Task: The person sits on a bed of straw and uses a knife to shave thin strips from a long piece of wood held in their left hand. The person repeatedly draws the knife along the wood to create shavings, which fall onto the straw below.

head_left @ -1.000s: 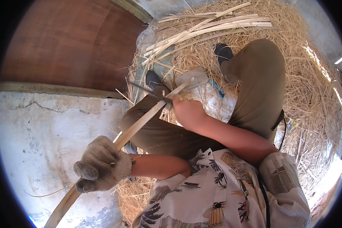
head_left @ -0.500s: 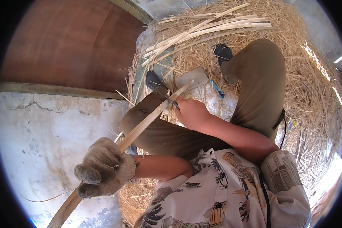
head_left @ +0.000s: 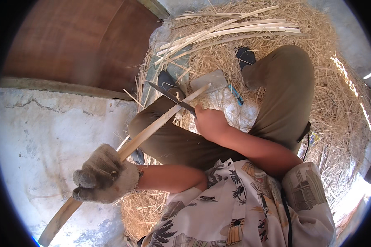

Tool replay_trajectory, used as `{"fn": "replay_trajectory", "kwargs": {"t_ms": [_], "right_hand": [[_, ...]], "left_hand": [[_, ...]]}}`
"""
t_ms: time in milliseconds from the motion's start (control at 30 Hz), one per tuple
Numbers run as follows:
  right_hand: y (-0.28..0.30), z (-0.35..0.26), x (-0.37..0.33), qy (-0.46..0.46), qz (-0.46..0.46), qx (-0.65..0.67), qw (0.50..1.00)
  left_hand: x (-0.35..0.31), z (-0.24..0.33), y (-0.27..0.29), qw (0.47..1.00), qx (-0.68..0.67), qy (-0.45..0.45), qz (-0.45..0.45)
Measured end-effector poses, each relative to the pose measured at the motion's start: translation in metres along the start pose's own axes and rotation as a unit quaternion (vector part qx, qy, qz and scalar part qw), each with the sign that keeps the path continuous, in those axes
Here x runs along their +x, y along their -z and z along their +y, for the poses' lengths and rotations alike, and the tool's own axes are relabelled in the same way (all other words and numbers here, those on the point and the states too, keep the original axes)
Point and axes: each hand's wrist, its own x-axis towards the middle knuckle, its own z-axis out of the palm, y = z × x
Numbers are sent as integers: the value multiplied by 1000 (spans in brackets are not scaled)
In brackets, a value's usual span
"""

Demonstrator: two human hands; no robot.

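My left hand (head_left: 103, 175), in a dirty knitted glove, is closed round a long pale strip of bamboo (head_left: 154, 125). The strip slants from the lower left up over my bent left leg, and its far end lies above the floor between my feet. My bare right hand (head_left: 212, 124) grips a knife, whose dark blade (head_left: 165, 91) points up and left across the strip near its far end. Blade and strip touch or nearly touch where they cross. The knife's handle is hidden in my fist.
Several split strips (head_left: 235, 31) lie on a thick bed of shavings (head_left: 329, 90) ahead. Between my feet are a flat grey slab (head_left: 209, 82) and a blue-handled tool (head_left: 235, 95). A cracked whitewashed wall (head_left: 62, 136) and a brown panel (head_left: 74, 41) stand at the left.
My gloved left hand has moved slightly left and up with the strip. The knife blade, mostly hidden before, now shows at full length across the strip.
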Motion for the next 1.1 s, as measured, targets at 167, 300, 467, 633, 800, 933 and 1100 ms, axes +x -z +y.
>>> {"fn": "replay_trajectory", "kwargs": {"t_ms": [167, 300, 467, 633, 800, 933, 1100], "right_hand": [[24, -19, -5, 120, 14, 38, 992], [-11, 11, 13, 39, 21, 64, 997], [-15, 19, 15, 28, 15, 39, 999], [6, -1, 3, 147, 33, 32, 988], [-23, 35, 24, -57, -14, 55, 997], [-17, 22, 18, 9, 7, 62, 998], [-15, 19, 18, 35, 24, 68, 997]], "left_hand": [[1, 1, 5, 994, -88, 16, -68], [5, 1, 8, 992, -89, 29, -89], [8, 2, 16, 987, -129, 54, -76], [4, 3, 8, 991, -104, 35, -75], [10, -3, 2, 981, -150, 66, -102], [5, 1, 3, 988, -117, 48, -84], [3, 0, -4, 985, -141, 59, -85]]}}
